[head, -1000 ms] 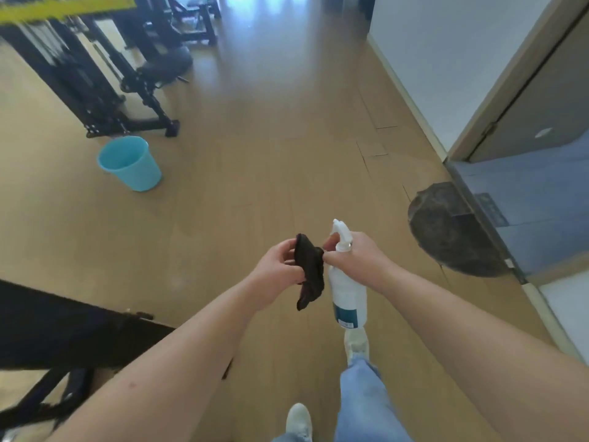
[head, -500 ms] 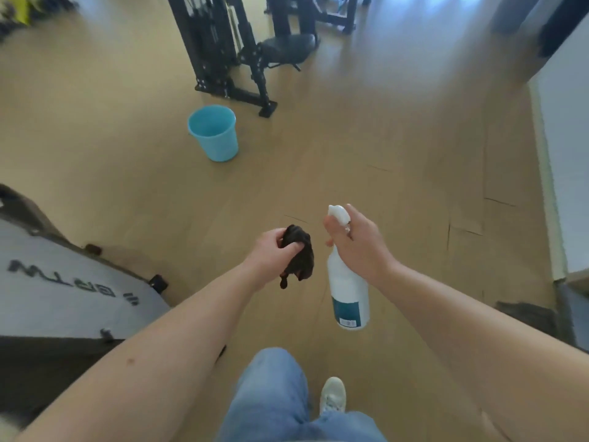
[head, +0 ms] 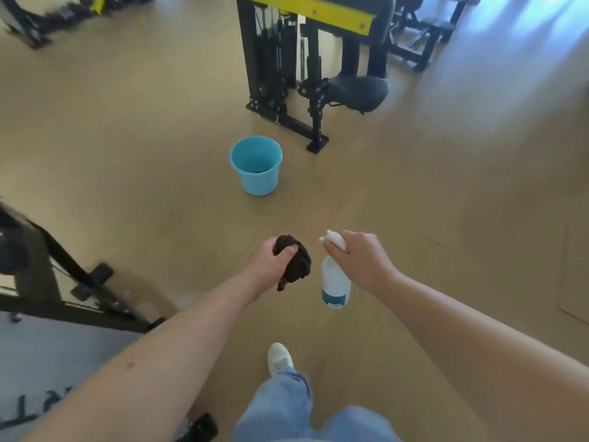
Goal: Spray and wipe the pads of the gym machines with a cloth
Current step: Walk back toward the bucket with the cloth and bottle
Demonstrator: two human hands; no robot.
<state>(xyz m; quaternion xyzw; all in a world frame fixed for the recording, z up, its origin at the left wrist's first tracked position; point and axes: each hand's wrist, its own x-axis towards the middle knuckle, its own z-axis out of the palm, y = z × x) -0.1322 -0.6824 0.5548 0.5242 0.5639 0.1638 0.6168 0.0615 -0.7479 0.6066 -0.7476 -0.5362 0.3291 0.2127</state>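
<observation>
At the bottom centre of the frame, a leg in light blue jeans (head: 287, 409) and a white shoe (head: 279, 358) show over the tan wooden floor (head: 127, 148). At the lower left, a dark-framed machine (head: 35, 260) with a grey surface is partly in view.

Above the shoe, two bare forearms reach forward. The left hand (head: 269, 266) is curled tight round a bunched dark cloth (head: 296, 261), whose loose end hangs below the fist. Just to its right, not touching it, the right hand (head: 361, 261) grips the neck of a white spray bottle (head: 335, 282). The bottle's body hangs under the hand and its nozzle pokes out to the left.

Higher up, a light blue bucket (head: 258, 183) stands upright on the floor with something dark at its bottom. Beyond it, at the upper centre, stands a black gym machine (head: 274, 59) with a yellow beam (head: 318, 9). Its black padded seat (head: 360, 89) is well apart from both hands.
</observation>
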